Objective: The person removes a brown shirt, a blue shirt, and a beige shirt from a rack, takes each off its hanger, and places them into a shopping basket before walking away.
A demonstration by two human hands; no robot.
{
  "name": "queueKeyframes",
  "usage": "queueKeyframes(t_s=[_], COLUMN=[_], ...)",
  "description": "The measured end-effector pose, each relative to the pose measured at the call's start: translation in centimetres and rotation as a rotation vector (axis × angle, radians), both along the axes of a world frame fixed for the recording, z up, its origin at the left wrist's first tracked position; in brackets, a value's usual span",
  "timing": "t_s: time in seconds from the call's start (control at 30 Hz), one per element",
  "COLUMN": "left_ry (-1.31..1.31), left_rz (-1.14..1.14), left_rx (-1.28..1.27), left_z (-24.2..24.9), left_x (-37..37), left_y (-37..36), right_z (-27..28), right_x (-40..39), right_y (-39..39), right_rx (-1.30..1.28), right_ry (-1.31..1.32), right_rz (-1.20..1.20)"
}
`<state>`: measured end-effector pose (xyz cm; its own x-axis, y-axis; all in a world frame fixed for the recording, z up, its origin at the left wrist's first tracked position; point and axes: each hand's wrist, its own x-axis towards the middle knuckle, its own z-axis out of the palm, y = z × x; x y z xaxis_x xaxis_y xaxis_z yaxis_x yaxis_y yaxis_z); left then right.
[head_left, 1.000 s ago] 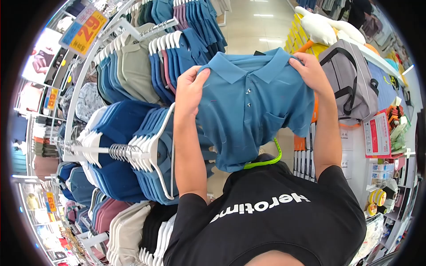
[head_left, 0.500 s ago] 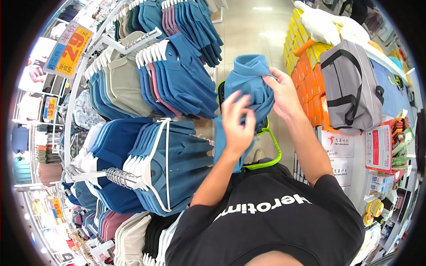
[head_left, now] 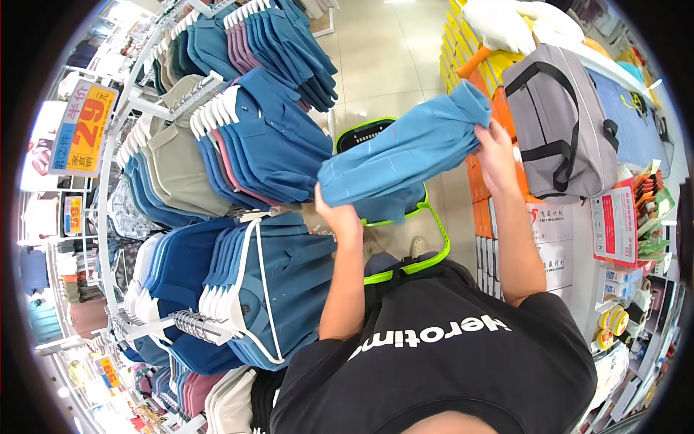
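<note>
A blue collared shirt (head_left: pixel 405 148) hangs stretched out sideways between my hands, over a black basket (head_left: pixel 367 132) with a bright green rim. My left hand (head_left: pixel 337 218) is closed on the shirt's left end, its fingers partly hidden behind the cloth. At the other end, my right hand (head_left: pixel 497 153) pinches the fabric just below the collar. Part of the cloth droops in the middle, overlapping the basket. The basket's green handle (head_left: pixel 439 230) curves toward my body.
Racks of shirts on white hangers (head_left: pixel 249 289) line the left, with an orange and blue price sign (head_left: pixel 83 129). Right of me are orange boxes (head_left: pixel 483 189), a grey bag (head_left: pixel 555 123) and a white plush toy (head_left: pixel 506 27). Tiled floor (head_left: pixel 372 65) runs ahead.
My left hand has moved left and now grips the shirt's end. The bunched shirt is pulled out lengthwise, and my right hand has moved right with the collar end.
</note>
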<state>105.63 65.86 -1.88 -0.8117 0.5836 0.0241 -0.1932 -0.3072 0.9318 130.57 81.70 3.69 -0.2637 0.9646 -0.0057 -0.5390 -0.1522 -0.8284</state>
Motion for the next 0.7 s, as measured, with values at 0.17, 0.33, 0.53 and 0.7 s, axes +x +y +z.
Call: queueKeyframes(t_s=[0.17,0.33,0.53,0.7], left_ry=[0.082,-0.607,-0.981,-0.861], left_rz=[-0.121,-0.466,-0.651,-0.459], left_rx=[-0.077,-0.173,-0.225,-0.340], left_z=[2.3,-2.1,-5.9,-8.3], left_x=[2.3,5.9,0.2,-1.7], left_y=[0.1,-3.1,-7.1,-8.0], right_z=[-10.3,-15.7,-15.7,-17.4], right_x=[-0.8,-5.2,-6.7,-10.3], right_y=[-4.5,-13.1,-14.4,-14.1], right_rx=[-0.281,-0.348,-0.722,-0.765], right_ry=[-0.685,-0.001,0.067,-0.176], right_rz=[0.296,0.715,0.812,0.688])
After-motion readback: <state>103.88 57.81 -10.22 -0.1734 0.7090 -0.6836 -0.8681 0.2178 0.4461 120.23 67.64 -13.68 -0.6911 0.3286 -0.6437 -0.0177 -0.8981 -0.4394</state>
